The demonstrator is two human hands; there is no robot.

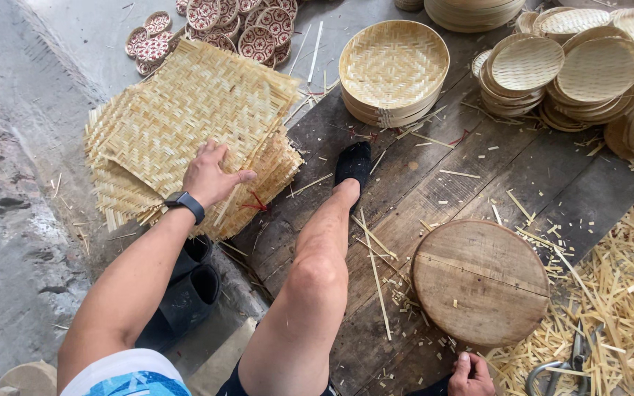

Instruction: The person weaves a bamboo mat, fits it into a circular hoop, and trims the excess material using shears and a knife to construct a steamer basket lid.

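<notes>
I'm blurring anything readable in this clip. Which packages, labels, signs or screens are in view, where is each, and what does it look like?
Wrist device: the only screen in view, on the left hand resting on the woven mat stack; small, dark, rounded-rectangular face on a black band, nothing readable.
Packages, labels, signs: none visible.

Dark plank floor (471, 158), woven mats (185, 125), basket stacks (394, 70), round wooden disc (481, 282), bamboo offcuts (618, 293) (scattered).

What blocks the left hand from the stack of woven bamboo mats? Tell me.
Nothing visible does. The left hand already rests flat on the top mat of the stack of woven mats, with no object between palm and weave.
</notes>
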